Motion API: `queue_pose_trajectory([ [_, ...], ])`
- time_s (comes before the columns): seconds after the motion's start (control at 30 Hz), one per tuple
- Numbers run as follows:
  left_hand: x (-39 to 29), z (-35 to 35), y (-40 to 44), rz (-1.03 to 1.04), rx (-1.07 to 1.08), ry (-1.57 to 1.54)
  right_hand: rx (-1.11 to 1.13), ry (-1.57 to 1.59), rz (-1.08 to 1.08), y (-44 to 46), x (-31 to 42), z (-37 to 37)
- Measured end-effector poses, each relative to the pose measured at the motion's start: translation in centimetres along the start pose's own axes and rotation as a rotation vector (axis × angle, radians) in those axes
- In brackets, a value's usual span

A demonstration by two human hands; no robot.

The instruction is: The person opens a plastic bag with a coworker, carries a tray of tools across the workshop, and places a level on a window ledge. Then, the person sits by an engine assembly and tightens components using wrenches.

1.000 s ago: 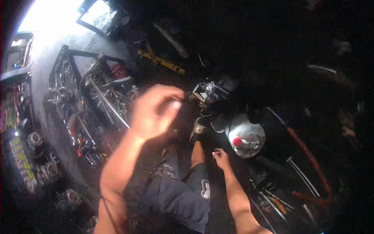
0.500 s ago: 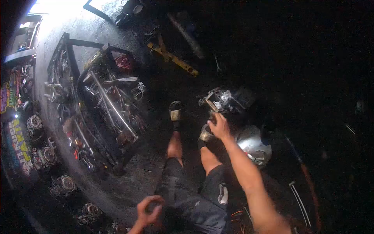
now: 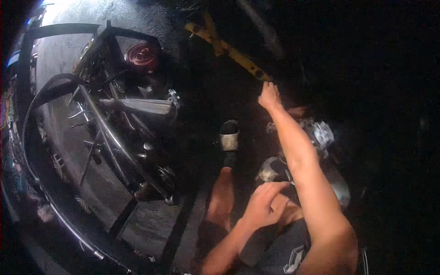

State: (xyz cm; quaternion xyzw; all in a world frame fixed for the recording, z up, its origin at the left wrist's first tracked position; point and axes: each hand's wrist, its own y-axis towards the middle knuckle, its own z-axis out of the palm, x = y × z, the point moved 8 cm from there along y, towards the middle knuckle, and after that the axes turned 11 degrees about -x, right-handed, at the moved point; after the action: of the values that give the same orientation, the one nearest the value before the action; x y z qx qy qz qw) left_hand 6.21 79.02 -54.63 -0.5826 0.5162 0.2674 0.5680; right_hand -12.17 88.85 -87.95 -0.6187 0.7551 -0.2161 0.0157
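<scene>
My right hand reaches forward with its fingers closed, its fingertips at the lower end of a yellow metal bar with holes. Whether it touches the bar, or what may be inside the fingers, I cannot make out. My left hand hovers over my right knee, fingers loosely curled, thumb apart, nothing in it. Below my right forearm, partly hidden, lies a pile of metal parts with a crumpled silvery piece.
To the left stands a dark metal frame rack holding metal tubes, a silvery pipe and a red round emblem. My left foot in a slide sandal is on the dark floor. The right side is very dark.
My right hand has moved forward from the metal parts to the yellow bar's end, its fingers closing. My left hand has come up and right, over my knee. The view has shifted toward the rack.
</scene>
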Motion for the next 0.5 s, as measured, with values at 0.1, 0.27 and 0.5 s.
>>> queue_pose_trajectory([
  [0.1,-1.0,-1.6,1.0,0.02,0.023,-0.042,-0.06,0.009,0.046,1.6,0.1,0.8],
  [0.27,-1.9,-2.5,1.2,0.015,0.077,-0.1,-0.185,-0.04,0.032,3.1,-1.5,3.8],
  [0.5,-0.6,-2.3,1.3,-0.097,0.089,-0.096,-0.19,-0.065,0.089,5.4,-3.0,5.8],
])
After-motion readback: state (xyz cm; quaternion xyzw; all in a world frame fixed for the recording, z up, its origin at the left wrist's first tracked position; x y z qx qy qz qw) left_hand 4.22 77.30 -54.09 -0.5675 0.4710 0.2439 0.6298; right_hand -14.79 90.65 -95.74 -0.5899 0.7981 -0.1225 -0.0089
